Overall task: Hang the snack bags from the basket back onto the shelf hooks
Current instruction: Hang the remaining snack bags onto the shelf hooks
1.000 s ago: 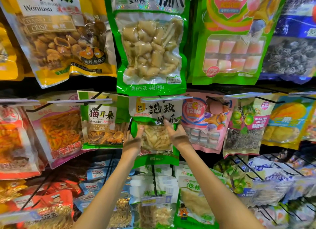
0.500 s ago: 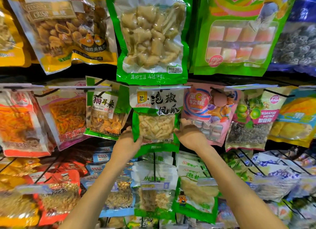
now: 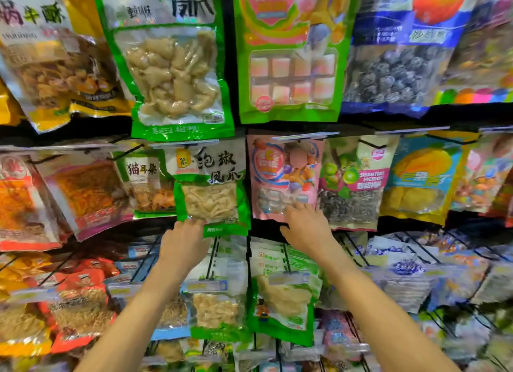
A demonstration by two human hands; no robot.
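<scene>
A small green snack bag [image 3: 209, 187] with a white label and pale contents hangs from a hook in the middle row of the shelf. My left hand [image 3: 183, 241] is just under its lower left corner, fingertips touching the bottom edge. My right hand [image 3: 304, 227] is off the bag to the right, fingers spread over the lower edge of the pink snack bag [image 3: 283, 177] beside it. No basket is in view.
Hanging bags fill the shelf: a large green bag [image 3: 172, 66] directly above, a cat-ear snack bag [image 3: 144, 183] to the left, a plum bag [image 3: 352, 183] to the right. Wire hooks with price tags [image 3: 206, 285] stick out of the row below my hands.
Both hands held the green bag's sides before. Now they have slid down and off it: the left sits at its bottom edge, the right has moved right onto the pink bag.
</scene>
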